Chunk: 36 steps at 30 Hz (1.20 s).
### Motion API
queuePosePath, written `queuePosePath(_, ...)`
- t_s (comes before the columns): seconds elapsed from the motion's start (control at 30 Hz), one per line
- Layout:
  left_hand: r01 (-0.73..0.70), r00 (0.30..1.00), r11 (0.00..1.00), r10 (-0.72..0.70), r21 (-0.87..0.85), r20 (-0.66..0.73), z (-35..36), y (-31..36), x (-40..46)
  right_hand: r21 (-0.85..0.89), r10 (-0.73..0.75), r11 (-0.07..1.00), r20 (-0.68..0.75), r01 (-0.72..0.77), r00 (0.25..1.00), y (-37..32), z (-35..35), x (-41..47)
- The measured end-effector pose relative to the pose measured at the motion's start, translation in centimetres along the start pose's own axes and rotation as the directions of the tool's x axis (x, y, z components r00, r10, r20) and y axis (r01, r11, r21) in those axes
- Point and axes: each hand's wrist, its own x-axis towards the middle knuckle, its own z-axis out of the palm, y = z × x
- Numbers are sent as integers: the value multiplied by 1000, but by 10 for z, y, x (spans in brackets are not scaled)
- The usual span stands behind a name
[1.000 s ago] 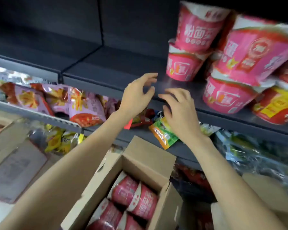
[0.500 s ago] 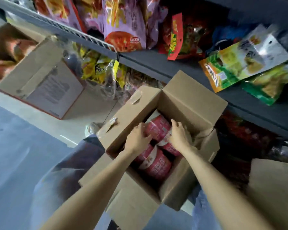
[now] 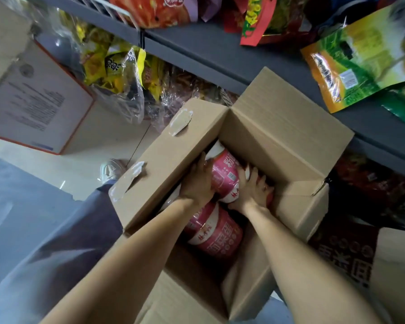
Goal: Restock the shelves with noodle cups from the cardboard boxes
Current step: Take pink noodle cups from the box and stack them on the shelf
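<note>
An open cardboard box (image 3: 281, 127) stands on the floor in front of the grey shelf (image 3: 211, 54), flaps folded out. Inside lie pink noodle cups on their sides. My left hand (image 3: 198, 181) presses the left side of the upper pink noodle cup (image 3: 225, 176), and my right hand (image 3: 255, 190) clasps its right side; the cup sits between both palms. A second pink noodle cup (image 3: 216, 237) lies below it, nearer to me. The cups deeper in the box are hidden by my hands and forearms.
Snack bags fill the shelves: a green bag (image 3: 360, 57) at the upper right, yellow packets (image 3: 112, 66) on the lower shelf at left. Another carton with a printed label (image 3: 31, 101) stands on the floor at left. My shoe (image 3: 110, 170) and trouser leg are beside the box. A further carton (image 3: 395, 265) sits at right.
My view has swung down from the upper shelf with stacked cups to the box. Both hands have dropped from the shelf edge into the box and closed around a pink cup.
</note>
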Motion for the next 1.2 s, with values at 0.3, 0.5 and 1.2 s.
queuePosePath(0.3, 11, 999, 999, -9, -45, 49, -4, -3, -3, -53, -32, 998, -164, 24, 986, 6, -2, -13)
queuePosePath(0.5, -55, 998, 974, 58, 218, -7, -4, 0, -24, 150, 52, 988, -27, -47, 998, 23, -7, -4)
queuePosePath(1.2, -78, 996, 997, 78, -10, 44, 10, -8, -33, 310, 38, 919, -684, 242, 729, 53, -90, -156)
